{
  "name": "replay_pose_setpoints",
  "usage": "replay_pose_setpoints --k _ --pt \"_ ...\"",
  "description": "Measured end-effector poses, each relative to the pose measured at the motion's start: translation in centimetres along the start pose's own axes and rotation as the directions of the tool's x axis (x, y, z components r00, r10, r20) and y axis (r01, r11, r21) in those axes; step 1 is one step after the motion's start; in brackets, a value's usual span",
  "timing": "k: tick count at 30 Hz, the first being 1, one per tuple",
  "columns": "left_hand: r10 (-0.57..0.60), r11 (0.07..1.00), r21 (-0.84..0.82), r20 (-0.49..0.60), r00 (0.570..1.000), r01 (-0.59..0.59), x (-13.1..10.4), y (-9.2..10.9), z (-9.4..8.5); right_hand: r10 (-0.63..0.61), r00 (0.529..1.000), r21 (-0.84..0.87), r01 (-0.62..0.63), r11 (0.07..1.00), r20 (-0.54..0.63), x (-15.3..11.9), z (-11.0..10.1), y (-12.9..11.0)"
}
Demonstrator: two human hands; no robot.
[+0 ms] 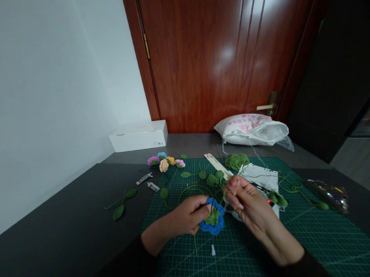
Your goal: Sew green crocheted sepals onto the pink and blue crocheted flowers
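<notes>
A blue crocheted flower (219,224) with a green centre is pinched in my left hand (193,214), its green side facing up towards me. A thin dark stem or wire shows at the flower's middle. Just to the right, my right hand (248,203) is raised with thumb and fingers pressed together, and a bit of green yarn (225,193) shows at its fingertips. Whether a needle is also in those fingers I cannot tell. Under and behind the hands lie green crocheted leaves (212,179) and, partly hidden, scissors (235,215).
A green cutting mat (240,255) bears a small white cap (213,250), a ball of green yarn (237,161), a ruler (217,165) and white paper (259,174). Crocheted flowers (163,165) and glue tubes (144,178) lie left. Behind stand a white box (140,136) and a white bag (249,129).
</notes>
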State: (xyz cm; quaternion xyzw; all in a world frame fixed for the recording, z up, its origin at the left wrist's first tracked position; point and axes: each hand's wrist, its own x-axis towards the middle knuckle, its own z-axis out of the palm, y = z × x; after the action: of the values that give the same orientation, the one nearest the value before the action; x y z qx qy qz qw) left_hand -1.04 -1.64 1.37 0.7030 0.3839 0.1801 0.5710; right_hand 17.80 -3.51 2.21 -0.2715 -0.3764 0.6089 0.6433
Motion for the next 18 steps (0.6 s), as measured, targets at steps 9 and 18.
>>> replay_pose_setpoints --k 9,18 --pt "0.137 0.958 -0.239 -0.092 0.986 -0.156 0.3 -0.2 -0.4 -0.062 0.996 -0.400 0.081 0.913 0.061 0.2 -0.9 0.2" --pt "0.230 0.887 -0.379 -0.136 0.964 -0.265 0.4 -0.1 -1.7 -0.174 0.978 -0.677 0.206 0.706 0.116 -0.5 -1.2 1.4"
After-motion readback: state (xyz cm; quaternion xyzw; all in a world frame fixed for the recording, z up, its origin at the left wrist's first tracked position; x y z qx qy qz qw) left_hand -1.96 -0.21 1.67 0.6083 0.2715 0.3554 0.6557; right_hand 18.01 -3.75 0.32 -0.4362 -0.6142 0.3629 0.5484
